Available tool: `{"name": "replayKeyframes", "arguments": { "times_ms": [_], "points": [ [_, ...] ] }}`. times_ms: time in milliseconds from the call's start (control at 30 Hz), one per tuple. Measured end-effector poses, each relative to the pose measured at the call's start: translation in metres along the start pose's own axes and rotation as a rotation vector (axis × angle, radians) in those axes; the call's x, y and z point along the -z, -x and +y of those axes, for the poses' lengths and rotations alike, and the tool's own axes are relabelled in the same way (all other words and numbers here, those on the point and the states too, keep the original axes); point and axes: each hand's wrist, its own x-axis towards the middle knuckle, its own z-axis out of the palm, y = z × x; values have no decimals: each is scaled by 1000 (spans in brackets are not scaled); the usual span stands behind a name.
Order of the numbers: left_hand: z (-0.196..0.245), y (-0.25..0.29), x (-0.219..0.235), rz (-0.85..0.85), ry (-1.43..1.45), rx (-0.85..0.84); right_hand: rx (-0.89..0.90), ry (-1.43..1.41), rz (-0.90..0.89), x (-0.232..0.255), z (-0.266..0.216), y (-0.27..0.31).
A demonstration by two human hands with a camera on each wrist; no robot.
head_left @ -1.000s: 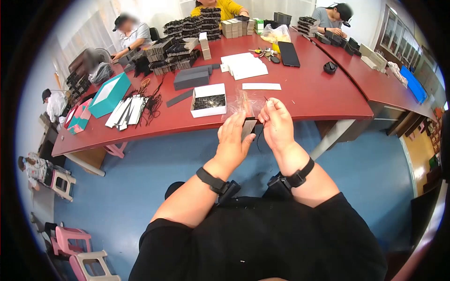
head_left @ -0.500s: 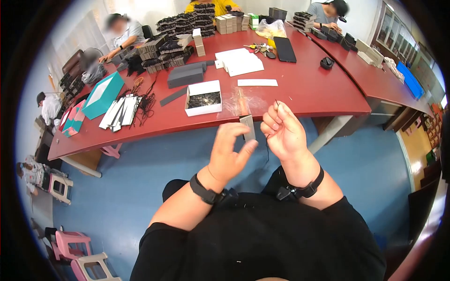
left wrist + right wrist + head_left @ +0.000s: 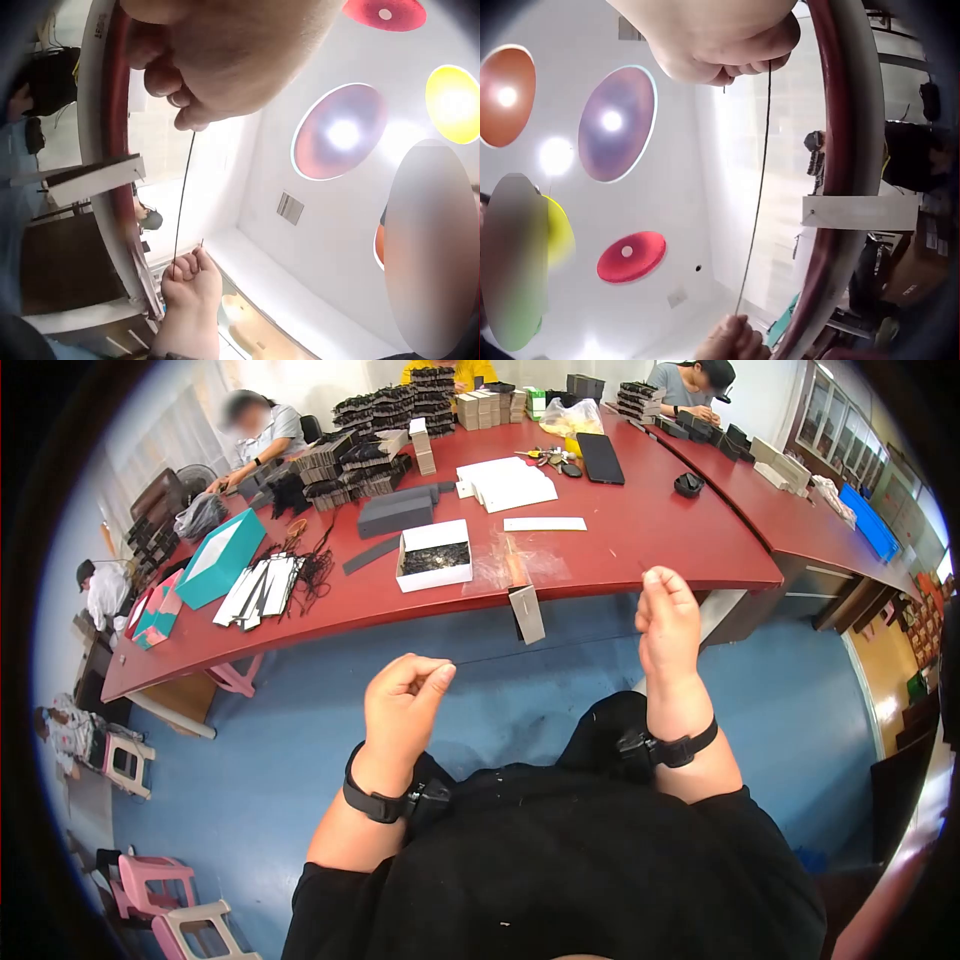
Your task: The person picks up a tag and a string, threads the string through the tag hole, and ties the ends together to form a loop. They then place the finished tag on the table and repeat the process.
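Note:
A thin black cord (image 3: 759, 187) runs nearly straight between my two hands, in front of the table edge. My left hand (image 3: 400, 705), low and to the left, pinches one end between thumb and fingers. My right hand (image 3: 670, 620) is raised on the other side with its fingers curled round the cord, and a short thin dark tip sticks out above them. Between the hands, a small grey-white card (image 3: 527, 615) with a small hole stands out over the table's front edge. An orange handle-like piece (image 3: 514, 560) lies behind it under clear film.
On the red table (image 3: 620, 560) are a white box (image 3: 455, 575) of dark bits, white cards (image 3: 505, 485), dark grey blocks (image 3: 395, 512), a teal box (image 3: 220, 560), keys and a phone (image 3: 601, 458). Stacks of tagged cards stand farther back. Other people sit around.
Both hands have moved apart from beside the card, the left down and left, the right outward to the right. The cord is now drawn out between them. The left hand has left the card.

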Motion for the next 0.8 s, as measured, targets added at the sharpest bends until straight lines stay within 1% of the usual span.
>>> {"name": "replayKeyframes", "arguments": {
  "times_ms": [33,67,100,133,167,200,233,300,367,433,467,500,633,767,800],
  "points": [
    [-1,2,4,34,103,24,-11,53,-37,-5,3,6],
    [0,2,5,37,100,25,-35,93,-96,-12,6,14],
    [6,0,3,8,31,-88,-57,135,-155,-21,6,22],
    [11,-3,1,-21,-37,-200,-111,118,-241,-30,7,30],
    [19,-6,-4,-14,-37,-194,-170,102,-328,-37,8,38],
    [29,-8,-10,-99,-85,-270,-262,52,-455,-42,6,43],
    [37,-9,-14,-181,-135,-344,-289,-19,-513,-48,8,48],
    [47,-8,-21,-163,-113,-321,-345,43,-539,-53,9,54],
    [48,-7,-25,-159,-84,-304,-368,4,-545,-63,4,62],
    [44,-6,-28,-121,-91,-350,-389,-36,-537,-63,5,66],
    [44,-5,-28,-126,-92,-345,-412,-35,-594,-61,5,66],
    [45,-5,-28,-127,-102,-312,-435,-34,-651,-59,6,66],
    [47,-3,-27,-158,-107,-224,-476,-22,-701,-56,11,66],
    [47,-4,-27,-175,-161,-262,-493,-36,-747,-54,10,66],
    [44,-4,-28,-157,-187,-300,-505,-40,-759,-53,9,65]
  ]
}}
